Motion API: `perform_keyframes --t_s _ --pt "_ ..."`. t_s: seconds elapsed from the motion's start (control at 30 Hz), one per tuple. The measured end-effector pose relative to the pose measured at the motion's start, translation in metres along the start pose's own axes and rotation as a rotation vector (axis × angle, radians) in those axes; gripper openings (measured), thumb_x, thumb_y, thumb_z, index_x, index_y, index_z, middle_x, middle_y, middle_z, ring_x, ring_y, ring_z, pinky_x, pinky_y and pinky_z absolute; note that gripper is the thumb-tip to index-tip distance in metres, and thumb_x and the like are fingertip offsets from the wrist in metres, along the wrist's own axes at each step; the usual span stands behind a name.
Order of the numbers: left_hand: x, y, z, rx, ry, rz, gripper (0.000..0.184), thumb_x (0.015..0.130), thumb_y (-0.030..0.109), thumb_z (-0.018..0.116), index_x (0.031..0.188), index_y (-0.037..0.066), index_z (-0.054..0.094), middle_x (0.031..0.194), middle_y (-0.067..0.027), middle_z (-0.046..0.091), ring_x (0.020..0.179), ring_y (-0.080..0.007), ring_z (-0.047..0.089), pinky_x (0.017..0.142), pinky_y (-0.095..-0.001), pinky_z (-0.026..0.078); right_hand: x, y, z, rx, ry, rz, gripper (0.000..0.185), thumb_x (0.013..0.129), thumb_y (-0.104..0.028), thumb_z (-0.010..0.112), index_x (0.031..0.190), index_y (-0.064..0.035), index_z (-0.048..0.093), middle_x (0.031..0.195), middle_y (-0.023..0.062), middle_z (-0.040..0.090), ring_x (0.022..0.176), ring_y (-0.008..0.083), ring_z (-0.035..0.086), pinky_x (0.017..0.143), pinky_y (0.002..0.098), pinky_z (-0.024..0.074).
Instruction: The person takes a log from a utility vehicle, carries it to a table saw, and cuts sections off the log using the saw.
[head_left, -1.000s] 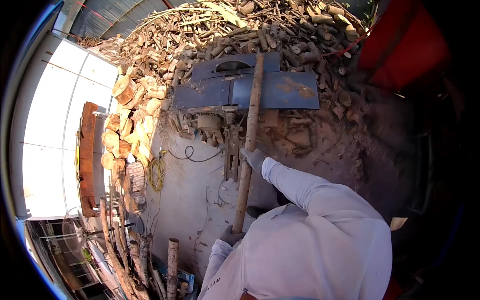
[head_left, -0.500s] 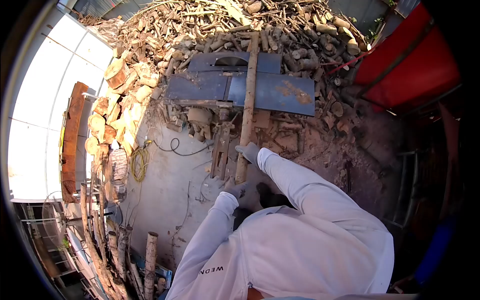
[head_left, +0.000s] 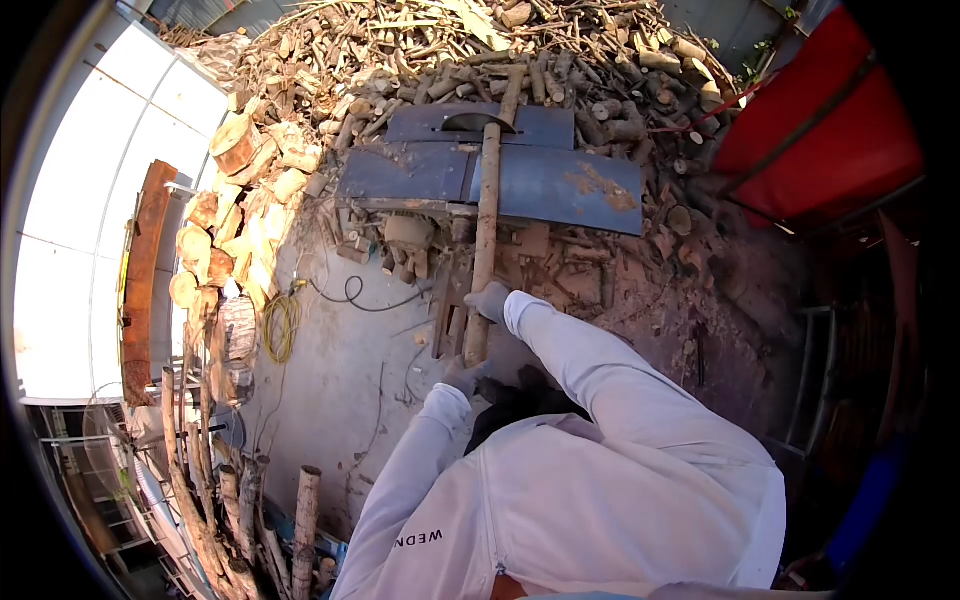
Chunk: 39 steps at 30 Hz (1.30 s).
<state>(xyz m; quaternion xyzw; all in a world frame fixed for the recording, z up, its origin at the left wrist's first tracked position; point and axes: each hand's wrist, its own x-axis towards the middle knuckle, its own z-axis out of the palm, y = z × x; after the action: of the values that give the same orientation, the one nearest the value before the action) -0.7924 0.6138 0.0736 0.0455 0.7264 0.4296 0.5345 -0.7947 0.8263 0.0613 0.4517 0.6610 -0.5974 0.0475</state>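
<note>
In the head view, a person's right hand [head_left: 488, 301] is gripping a long wooden pole [head_left: 487, 215] a little above its near end, with the fingers curling around the bark. The left hand [head_left: 464, 376] is touching the butt of the pole, lower down; its fingers are showing too small and dim, so one cannot tell whether they are pinching the wood or pressing flat against it. The pole is running away from the person, its far part lying across a dark metal table [head_left: 560, 185] and its tip reaching past the back edge towards a heap of cut wood [head_left: 400, 50]. A round saw blade [head_left: 462, 123] is standing up through the table, and the pole is crossing in line with the blade's right half; whether the two are touching, one cannot tell.

Both arms are wearing pale sleeves [head_left: 570, 340]. Below the table, a slotted metal bar [head_left: 447, 318] is sitting just left of the pole, and a black cable [head_left: 375, 308] is curving over the floor. Further left, a yellow coil [head_left: 282, 328] is lying near stacked log rounds [head_left: 232, 147], and several upright poles [head_left: 305, 520] are standing at the lower left. A red sheet [head_left: 810, 120] is hanging at the upper right.
</note>
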Motion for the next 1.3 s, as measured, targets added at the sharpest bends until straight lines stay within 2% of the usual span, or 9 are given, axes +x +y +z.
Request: perform_keyframes --t_s 0.07,0.27,0.4,0.53,0.73,0.8,0.93,1.1,1.3 --pt "0.003 -0.008 0.003 -0.012 -0.019 -0.018 0.043 0.083 0.023 0.08 0.112 -0.001 0.058 0.084 -0.0062 0.066 0.07 -0.0151 0.063 0.062 -0.0299 0.052 0.004 -0.019 0.003 -0.299 -0.216 -0.105 0.062 0.081 -0.043 0.073 0.115 0.0087 0.066 0.112 0.0275 0.068 0.106 0.0373 0.067 0.09 0.0415 0.0527" --pt "-0.067 0.036 0.002 -0.265 0.009 0.191 0.037 0.086 0.021 0.077 0.111 0.001 0.059 0.085 -0.0049 0.066 0.069 -0.0135 0.062 0.061 -0.0293 0.052 -0.075 -0.074 0.021 0.025 0.041 -0.025 0.07 0.077 -0.038 0.079 0.121 0.0079 0.051 0.106 0.026 0.068 0.099 0.0356 0.069 0.085 0.0416 0.0542" --pt "-0.058 0.02 -0.01 -0.059 -0.027 0.327 0.032 0.087 0.019 0.077 0.109 0.002 0.061 0.085 -0.0049 0.066 0.068 -0.0132 0.062 0.062 -0.0291 0.052 -0.116 -0.044 -0.003 0.767 -0.041 -0.16 0.043 0.087 -0.019 0.076 0.118 0.0031 0.055 0.105 0.0142 0.068 0.088 0.0205 0.068 0.077 0.0349 0.0567" --pt "-0.051 0.084 0.011 -0.257 -0.548 0.173 0.043 0.086 0.021 0.078 0.118 0.0 0.058 0.092 -0.0067 0.066 0.073 -0.0146 0.063 0.063 -0.0284 0.053 -0.152 -0.008 -0.044 0.944 -0.386 -0.101 0.037 0.089 -0.016 0.075 0.117 -0.0007 0.057 0.098 0.0097 0.07 0.088 0.0197 0.069 0.081 0.0336 0.0573" --pt "0.038 0.069 0.032 0.136 -0.109 0.285 0.071 0.087 0.026 0.078 0.143 -0.001 0.043 0.12 -0.015 0.062 0.109 -0.0191 0.062 0.088 -0.0308 0.054 -0.075 -0.016 -0.107 0.725 0.118 -0.108 0.032 0.083 -0.013 0.078 0.106 0.0026 0.062 0.087 0.0111 0.07 0.075 0.0203 0.068 0.065 0.0327 0.0564" --pt "-0.003 0.078 0.0 -0.095 -0.186 0.356 0.064 0.091 0.022 0.074 0.142 0.001 0.042 0.107 -0.0078 0.064 0.087 -0.0118 0.06 0.072 -0.0264 0.051 -0.037 -0.011 -0.122 0.325 0.337 -0.088 0.037 0.08 -0.018 0.081 0.104 0.0029 0.063 0.086 0.0124 0.069 0.072 0.0222 0.068 0.064 0.0344 0.0557" --pt "0.0 -0.017 -0.1 0.237 -0.076 0.167 0.074 0.089 0.032 0.075 0.144 -0.003 0.041 0.131 -0.0203 0.058 0.113 -0.0236 0.062 0.097 -0.033 0.05 -0.029 -0.023 -0.117 0.528 0.314 -0.111 0.044 0.078 -0.025 0.083 0.105 0.0038 0.064 0.088 0.0141 0.07 0.073 0.0222 0.067 0.063 0.0357 0.0547" --pt "-0.088 -0.188 -0.209 0.055 0.389 -0.156 0.074 0.086 0.026 0.079 0.142 -0.004 0.042 0.109 -0.0146 0.063 0.085 -0.0186 0.062 0.069 -0.0323 0.052 0.033 0.026 -0.087 0.312 0.284 0.038 0.04 0.08 -0.023 0.079 0.106 0.003 0.064 0.09 0.0146 0.069 0.078 0.0244 0.066 0.071 0.0383 0.0518" --pt "-0.175 -0.312 -0.211 -0.171 0.555 -0.465 0.065 0.082 0.022 0.083 0.133 0.0 0.049 0.103 -0.0112 0.066 0.082 -0.0175 0.062 0.07 -0.0332 0.053 0.025 -0.039 -0.072 -0.105 0.243 0.22 0.073 0.076 -0.021 0.081 0.13 0.0086 0.042 0.127 0.0299 0.059 0.117 0.0389 0.062 0.095 0.0427 0.0515"
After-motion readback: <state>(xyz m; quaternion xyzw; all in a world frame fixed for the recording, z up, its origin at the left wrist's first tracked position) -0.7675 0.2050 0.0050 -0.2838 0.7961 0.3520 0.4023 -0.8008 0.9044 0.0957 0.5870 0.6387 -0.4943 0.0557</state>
